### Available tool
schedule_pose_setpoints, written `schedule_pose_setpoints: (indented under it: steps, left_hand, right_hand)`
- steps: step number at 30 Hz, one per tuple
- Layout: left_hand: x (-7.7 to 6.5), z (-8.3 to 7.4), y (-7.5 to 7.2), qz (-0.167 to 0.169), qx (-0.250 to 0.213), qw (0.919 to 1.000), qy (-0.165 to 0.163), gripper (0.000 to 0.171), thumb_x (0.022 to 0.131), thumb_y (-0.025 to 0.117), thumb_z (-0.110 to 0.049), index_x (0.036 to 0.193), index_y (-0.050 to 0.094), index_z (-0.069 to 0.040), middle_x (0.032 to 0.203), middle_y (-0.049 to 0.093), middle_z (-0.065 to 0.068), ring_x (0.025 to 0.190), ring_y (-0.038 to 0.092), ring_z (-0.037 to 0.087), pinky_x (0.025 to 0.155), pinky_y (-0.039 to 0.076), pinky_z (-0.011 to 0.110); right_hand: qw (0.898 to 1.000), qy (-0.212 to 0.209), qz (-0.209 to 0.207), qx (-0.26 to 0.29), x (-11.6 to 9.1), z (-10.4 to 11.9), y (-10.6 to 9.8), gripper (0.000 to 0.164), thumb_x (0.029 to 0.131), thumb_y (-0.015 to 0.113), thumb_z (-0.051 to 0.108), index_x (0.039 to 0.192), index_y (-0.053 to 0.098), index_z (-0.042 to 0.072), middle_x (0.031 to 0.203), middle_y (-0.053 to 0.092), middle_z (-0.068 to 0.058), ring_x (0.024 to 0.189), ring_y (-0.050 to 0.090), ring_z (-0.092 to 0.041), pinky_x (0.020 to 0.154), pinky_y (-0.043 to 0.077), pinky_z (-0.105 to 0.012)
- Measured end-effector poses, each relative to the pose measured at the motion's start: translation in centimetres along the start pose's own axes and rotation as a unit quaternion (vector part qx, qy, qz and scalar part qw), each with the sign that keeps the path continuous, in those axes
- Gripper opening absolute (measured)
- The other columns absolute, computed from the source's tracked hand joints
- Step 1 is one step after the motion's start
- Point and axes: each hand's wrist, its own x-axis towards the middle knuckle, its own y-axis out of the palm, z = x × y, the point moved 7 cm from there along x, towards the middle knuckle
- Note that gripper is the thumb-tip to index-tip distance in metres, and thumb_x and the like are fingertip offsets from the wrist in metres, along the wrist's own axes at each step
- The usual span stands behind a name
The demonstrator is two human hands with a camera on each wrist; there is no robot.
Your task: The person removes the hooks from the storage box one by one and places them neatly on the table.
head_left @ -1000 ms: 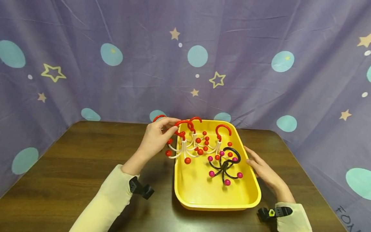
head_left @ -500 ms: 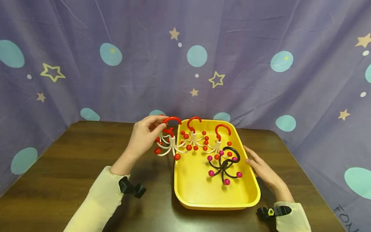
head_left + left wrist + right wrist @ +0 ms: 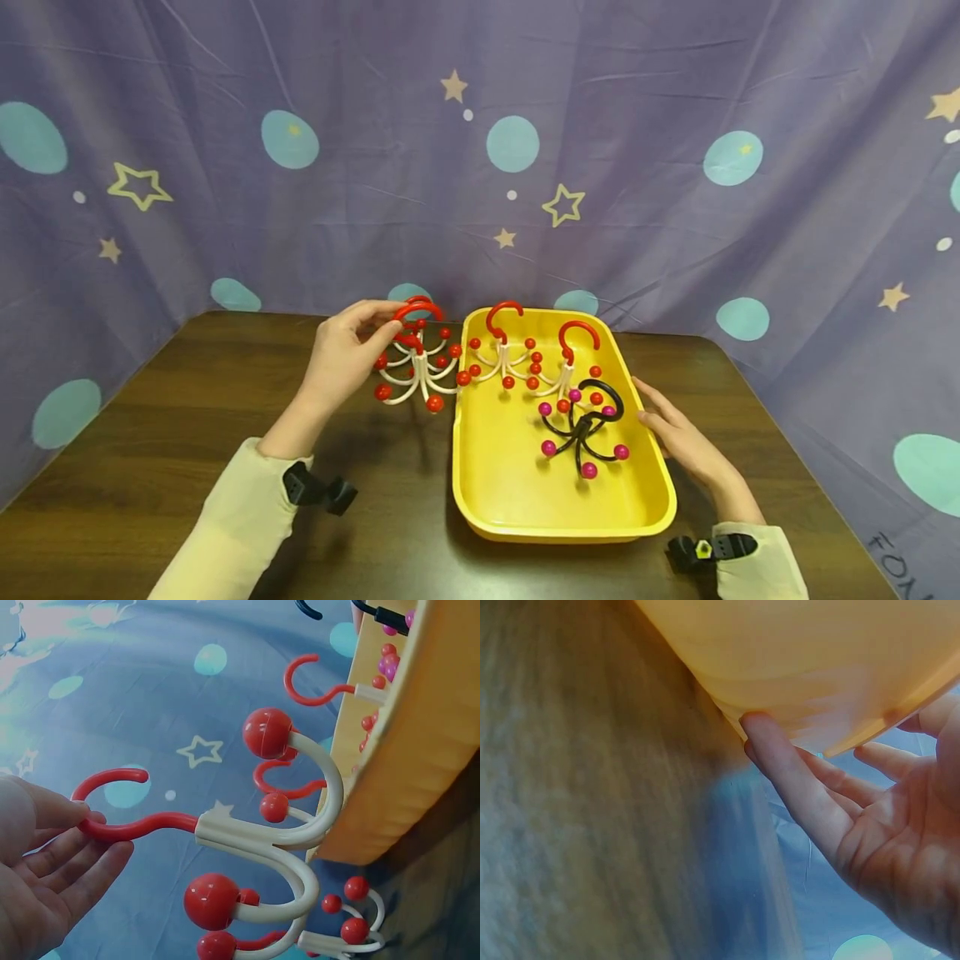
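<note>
My left hand (image 3: 341, 358) pinches the red hook of a white multi-arm hanger (image 3: 420, 371) with red ball tips, just left of the yellow tub (image 3: 562, 532). In the left wrist view, thumb and fingers meet on the hook of that hanger (image 3: 247, 834), its arms curving away from me. My right hand (image 3: 690, 442) rests against the tub's right side. In the right wrist view, the fingers (image 3: 795, 776) touch the tub's outer wall, fairly straight. Inside the tub stand two more red-and-white hangers, one at the back (image 3: 503, 354) and one at the right (image 3: 566, 377).
A black hanger (image 3: 582, 429) with magenta ball tips is in the tub's right half. Another red-and-white hanger (image 3: 322, 943) stands on the brown table (image 3: 225, 400) behind the held one, partly hidden. A purple patterned curtain (image 3: 360, 167) hangs behind.
My left hand has carried the held hanger leftward, from over the tub's left rim to beside it. The right hand and the tub stay in place.
</note>
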Motion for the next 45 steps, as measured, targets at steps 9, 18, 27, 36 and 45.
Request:
schedule_pose_setpoints:
  steps: [9, 18, 27, 36, 45]
  left_hand:
    - [-0.2, 1.5, -0.1, -0.003, 0.009, 0.9997, -0.024, 0.022, 0.083, 0.066, -0.010, 0.105, 0.068, -0.007, 0.088, 0.068, 0.007, 0.073, 0.056, -0.003, 0.063, 0.044, 0.008]
    - [-0.6, 3.0, 0.0, 0.001, 0.012, 0.9982, -0.058, 0.023, 0.083, 0.065, -0.010, 0.106, 0.067, -0.007, 0.088, 0.069, 0.009, 0.070, 0.059, 0.001, 0.059, 0.047, 0.011]
    - [-1.2, 4.4, 0.7, -0.011, 0.026, 0.9973, -0.068, 0.022, 0.083, 0.066, -0.010, 0.105, 0.068, -0.008, 0.087, 0.069, 0.007, 0.073, 0.060, 0.004, 0.061, 0.045, 0.009]
    - [-1.8, 5.3, 1.3, -0.013, 0.037, 0.9957, -0.083, 0.022, 0.083, 0.065, -0.010, 0.104, 0.068, -0.008, 0.087, 0.069, 0.007, 0.076, 0.063, 0.015, 0.060, 0.044, 0.011]
    - [-2.1, 5.9, 1.4, -0.026, 0.037, 0.9949, -0.090, 0.021, 0.082, 0.066, -0.010, 0.102, 0.068, -0.008, 0.089, 0.069, 0.009, 0.076, 0.064, 0.017, 0.059, 0.043, 0.011]
  right_hand:
    - [1.000, 0.002, 0.000, -0.005, 0.1, -0.1, -0.1, 0.058, 0.098, 0.038, 0.024, 0.147, 0.008, 0.016, 0.116, 0.043, -0.033, 0.083, 0.063, -0.019, 0.066, 0.054, -0.039]
    - [1.000, 0.000, 0.000, -0.003, 0.1, 0.0, 0.0, 0.058, 0.098, 0.039, 0.024, 0.147, 0.008, 0.014, 0.113, 0.042, -0.032, 0.080, 0.062, -0.018, 0.064, 0.054, -0.038]
    - [1.000, -0.001, -0.002, 0.000, 0.1, -0.1, 0.1, 0.058, 0.098, 0.039, 0.023, 0.147, 0.009, 0.015, 0.117, 0.042, -0.034, 0.081, 0.063, -0.018, 0.064, 0.054, -0.039]
    - [1.000, -0.002, -0.002, 0.002, 0.1, -0.2, 0.1, 0.058, 0.098, 0.039, 0.023, 0.147, 0.009, 0.014, 0.115, 0.043, -0.033, 0.079, 0.063, -0.019, 0.063, 0.054, -0.039]
    - [1.000, -0.003, -0.005, -0.002, 0.1, 0.0, 0.1, 0.058, 0.098, 0.039, 0.023, 0.147, 0.009, 0.014, 0.114, 0.044, -0.033, 0.081, 0.062, -0.020, 0.064, 0.054, -0.038]
